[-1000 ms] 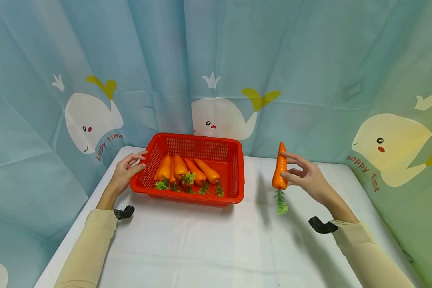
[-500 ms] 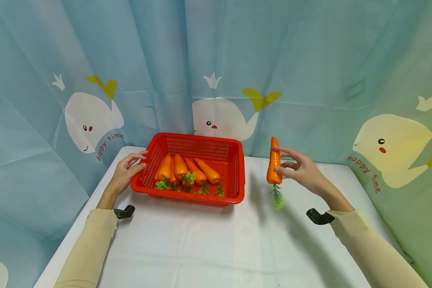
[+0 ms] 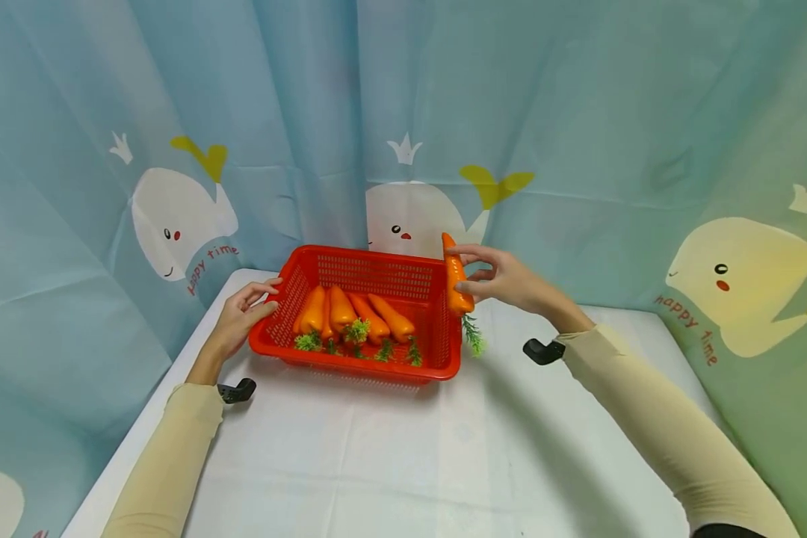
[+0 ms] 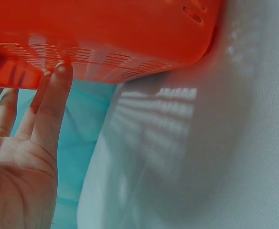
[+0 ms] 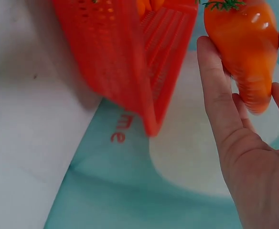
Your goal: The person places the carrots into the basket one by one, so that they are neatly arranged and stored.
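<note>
My right hand (image 3: 511, 282) holds an orange toy carrot (image 3: 456, 280) between thumb and fingers. Its pointed end is up and its green leafy top (image 3: 474, 336) hangs below. The carrot overlaps the right rim of a red plastic basket (image 3: 356, 366) in the head view. Several more carrots (image 3: 393, 317) lie inside the basket, side by side, leafy ends toward the front. At the basket's left rim is my left hand (image 3: 235, 321), its fingertips touching the edge. The left wrist view shows those fingers (image 4: 51, 109) fairly straight against the red wall.
The basket stands on a white-covered table (image 3: 390, 456) near its back edge. Behind and around the table hangs a blue-green curtain (image 3: 565, 112) printed with white whales. Black wrist mounts (image 3: 543, 351) stick out from both sleeves.
The right hand has carried the carrot leftward and slightly up, from above the table to the basket's right rim, tilting it a little. My left hand has stayed at the left rim.
</note>
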A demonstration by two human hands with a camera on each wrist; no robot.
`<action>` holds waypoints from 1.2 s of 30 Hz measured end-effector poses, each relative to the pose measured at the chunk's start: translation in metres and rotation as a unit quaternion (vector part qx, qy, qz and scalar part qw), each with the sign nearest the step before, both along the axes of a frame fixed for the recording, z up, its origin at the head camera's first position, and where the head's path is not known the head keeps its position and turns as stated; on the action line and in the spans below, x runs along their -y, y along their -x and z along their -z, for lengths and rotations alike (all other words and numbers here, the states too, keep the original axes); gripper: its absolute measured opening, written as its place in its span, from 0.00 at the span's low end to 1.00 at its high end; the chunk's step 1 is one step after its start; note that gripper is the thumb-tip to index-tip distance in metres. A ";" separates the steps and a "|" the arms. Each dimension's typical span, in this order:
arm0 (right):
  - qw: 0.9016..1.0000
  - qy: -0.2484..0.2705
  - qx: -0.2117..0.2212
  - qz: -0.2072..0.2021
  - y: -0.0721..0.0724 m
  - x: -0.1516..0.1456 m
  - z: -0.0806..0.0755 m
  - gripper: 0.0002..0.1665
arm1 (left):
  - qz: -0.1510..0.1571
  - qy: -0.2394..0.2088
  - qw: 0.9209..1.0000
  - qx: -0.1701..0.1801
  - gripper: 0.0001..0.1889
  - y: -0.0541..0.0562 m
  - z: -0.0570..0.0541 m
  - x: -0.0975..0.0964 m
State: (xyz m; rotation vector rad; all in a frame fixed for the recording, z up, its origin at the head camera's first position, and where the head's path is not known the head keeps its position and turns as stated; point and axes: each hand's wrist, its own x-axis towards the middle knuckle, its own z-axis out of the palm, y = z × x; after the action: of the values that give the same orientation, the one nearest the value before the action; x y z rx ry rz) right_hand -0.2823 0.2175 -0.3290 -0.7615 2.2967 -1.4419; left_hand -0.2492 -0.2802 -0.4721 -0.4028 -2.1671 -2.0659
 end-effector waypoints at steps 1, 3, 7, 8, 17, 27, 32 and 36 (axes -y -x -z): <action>1.000 -0.005 0.001 -0.006 0.004 0.006 0.000 0.37 | 0.003 -0.004 1.000 0.000 0.17 0.000 0.000 -0.001; 1.000 -0.013 0.002 -0.018 0.010 0.018 0.001 0.37 | 0.006 -0.009 1.000 0.000 0.17 0.001 0.000 -0.001; 0.998 -0.032 0.009 -0.047 0.022 0.042 0.005 0.37 | 0.008 -0.009 1.000 -0.003 0.16 0.002 0.001 -0.002; 0.998 -0.037 0.013 -0.053 0.024 0.049 0.006 0.37 | 0.006 -0.009 1.000 -0.002 0.15 0.002 0.002 -0.002; 0.988 -0.115 0.034 -0.096 0.039 0.096 0.022 0.37 | 0.002 -0.013 1.000 0.003 0.16 0.001 0.002 0.001; 0.983 -0.123 0.067 -0.120 0.057 0.132 0.050 0.36 | 0.003 -0.010 1.000 0.003 0.15 0.001 0.005 0.004; 0.982 -0.121 0.086 -0.118 0.061 0.141 0.058 0.36 | 0.001 -0.008 1.000 0.002 0.16 0.003 0.005 0.003; 0.982 -0.119 0.095 -0.115 0.063 0.145 0.063 0.34 | 0.001 -0.007 1.000 0.005 0.17 0.005 0.005 0.002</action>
State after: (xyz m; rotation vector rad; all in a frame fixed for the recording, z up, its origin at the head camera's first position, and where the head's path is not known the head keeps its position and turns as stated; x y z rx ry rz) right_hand -0.3450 0.0723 -0.3917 -0.7527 2.1067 -1.0661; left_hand -0.2542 -0.2824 -0.4766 -0.3937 -2.1569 -2.0862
